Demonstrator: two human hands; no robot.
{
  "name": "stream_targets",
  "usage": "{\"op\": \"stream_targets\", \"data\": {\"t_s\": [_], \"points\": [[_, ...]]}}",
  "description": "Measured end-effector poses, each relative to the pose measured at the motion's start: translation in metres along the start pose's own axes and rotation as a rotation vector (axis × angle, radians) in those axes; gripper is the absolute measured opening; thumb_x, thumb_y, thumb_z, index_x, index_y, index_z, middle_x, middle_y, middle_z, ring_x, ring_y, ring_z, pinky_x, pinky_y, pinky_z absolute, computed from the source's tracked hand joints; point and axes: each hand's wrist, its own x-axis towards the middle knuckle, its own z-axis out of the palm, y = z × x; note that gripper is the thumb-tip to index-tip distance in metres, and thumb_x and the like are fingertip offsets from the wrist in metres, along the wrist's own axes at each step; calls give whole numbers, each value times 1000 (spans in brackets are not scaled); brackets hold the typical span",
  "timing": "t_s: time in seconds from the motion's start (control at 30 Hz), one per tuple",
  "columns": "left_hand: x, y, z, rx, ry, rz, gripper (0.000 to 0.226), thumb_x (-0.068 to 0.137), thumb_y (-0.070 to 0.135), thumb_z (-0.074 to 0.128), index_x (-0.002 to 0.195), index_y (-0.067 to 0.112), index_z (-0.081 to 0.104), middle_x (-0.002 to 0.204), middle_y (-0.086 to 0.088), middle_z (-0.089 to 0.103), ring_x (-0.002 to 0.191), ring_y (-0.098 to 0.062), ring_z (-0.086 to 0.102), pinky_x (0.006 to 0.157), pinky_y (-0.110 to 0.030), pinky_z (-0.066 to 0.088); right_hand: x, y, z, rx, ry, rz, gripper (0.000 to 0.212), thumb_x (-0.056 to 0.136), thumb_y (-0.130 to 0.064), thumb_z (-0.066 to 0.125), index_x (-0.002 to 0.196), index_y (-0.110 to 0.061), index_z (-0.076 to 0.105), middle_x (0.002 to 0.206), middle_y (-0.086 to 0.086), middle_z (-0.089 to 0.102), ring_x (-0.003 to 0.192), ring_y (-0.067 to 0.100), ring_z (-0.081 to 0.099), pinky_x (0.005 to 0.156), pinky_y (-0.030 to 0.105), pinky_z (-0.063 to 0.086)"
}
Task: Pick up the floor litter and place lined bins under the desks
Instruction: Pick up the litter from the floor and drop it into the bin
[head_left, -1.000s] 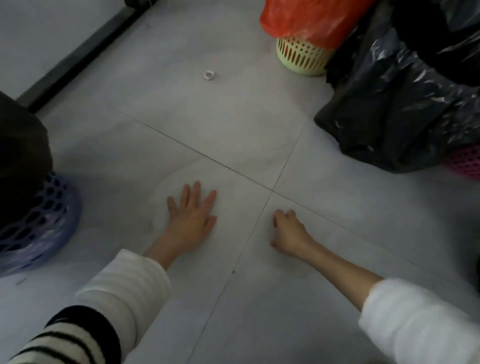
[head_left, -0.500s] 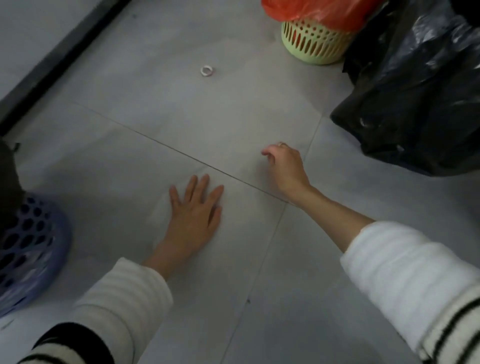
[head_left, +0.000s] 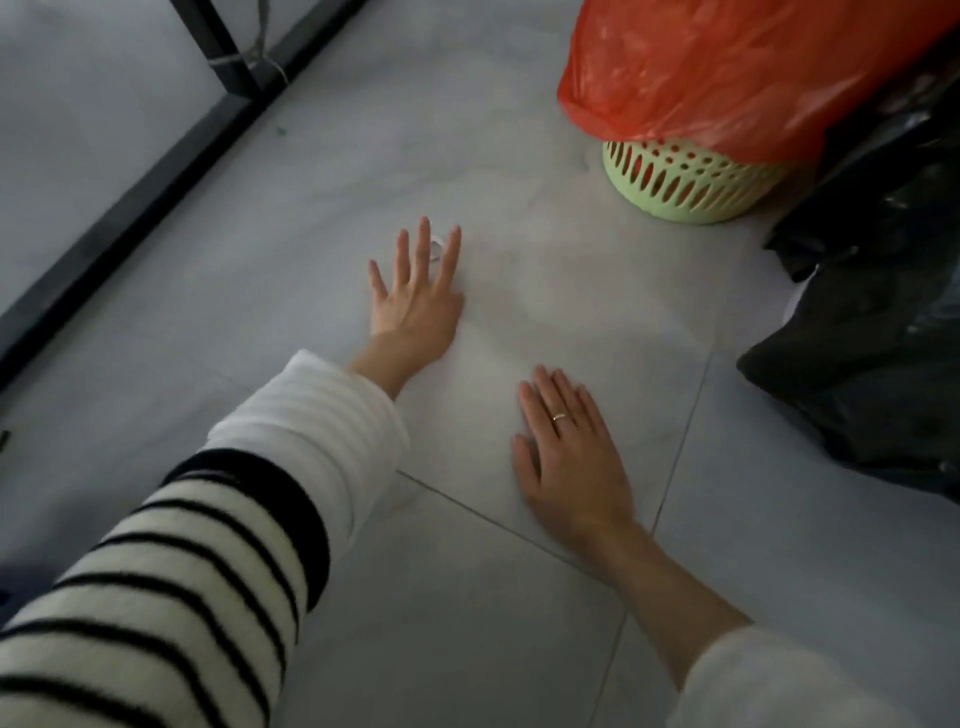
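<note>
A small white ring-shaped piece of litter (head_left: 435, 248) lies on the grey floor tiles. My left hand (head_left: 418, 293) is stretched out over it with fingers straight and spread; the litter shows between two fingertips. My right hand (head_left: 569, 452) lies flat on the tile nearer to me, fingers straight, a ring on one finger. A green perforated bin (head_left: 685, 182) lined with an orange bag (head_left: 737, 67) stands at the upper right.
A black rubbish bag (head_left: 872, 332) slumps at the right, beside the green bin. A black metal desk frame (head_left: 156, 182) runs diagonally along the floor at the upper left, with a leg rising from it.
My left hand has reached forward from its flat rest to the white litter. My right hand has uncurled and now lies flat nearer to me. The view moved forward; the blue basket has left the frame.
</note>
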Motion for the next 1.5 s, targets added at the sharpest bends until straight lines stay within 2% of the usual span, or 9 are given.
{"op": "stream_targets", "data": {"t_s": [0.2,0.4,0.7,0.8,0.9,1.07,1.23,1.4,1.5], "points": [[27,6,-10,80,-75,58,61,90,3,34,148,9,16,158,-14,9,146,-30,10,115,-48,16,4,2,0,28,32,-7,50,88,-28,43,129,-2,56,140,17,51,132,31,47,112,41,26],[-35,11,6,7,201,84,31,80,-9,39,104,-8,57,113,-28,53,105,-44,51,76,-49,49,2,2,0,15,98,-16,46,90,-25,40,126,-3,59,136,17,54,127,32,52,110,39,26],[-201,10,37,82,25,78,22,60,5,44,78,10,56,76,-9,59,64,-26,57,59,-32,44,-4,9,2,-27,98,-95,53,73,4,31,114,6,64,123,28,60,113,43,59,105,41,40],[-226,17,27,65,-44,-12,30,59,-5,56,87,4,58,93,-14,58,79,-31,58,65,-32,49,-26,9,-8,-148,58,-210,51,73,3,31,110,8,67,116,25,66,106,39,65,98,37,45],[-248,18,16,-32,-300,-121,31,86,-2,40,117,-1,45,127,-19,40,117,-35,43,93,-40,41,-44,5,-33,-236,-42,-235,40,73,3,39,97,4,71,105,21,71,92,33,72,61,37,58],[-279,-1,-19,-223,-436,-240,29,89,6,42,117,0,45,128,-20,40,116,-37,49,95,-40,41,-70,-23,-59,-52,-399,137,28,90,2,39,108,-2,60,119,20,60,107,31,59,83,31,44],[-314,-10,-80,-352,-205,-188,10,85,9,46,95,13,46,116,-17,48,104,-34,54,86,-36,43,-99,-39,-81,258,-299,317,49,85,5,43,131,-7,55,135,20,53,127,32,48,104,30,35],[-349,-12,-120,-450,33,-161,11,83,8,50,85,16,43,92,-6,46,82,-27,48,74,-31,38,-125,-30,-91,30,-550,199,57,96,-12,38,150,-16,20,159,12,13,144,29,20,115,37,26],[-376,-9,-103,-483,-37,-193,18,82,8,52,74,22,44,81,0,44,77,-25,47,71,-29,38,-146,-31,-84,-60,-573,129,40,95,-9,37,134,-5,43,145,21,35,127,32,43,101,33,39]]}}
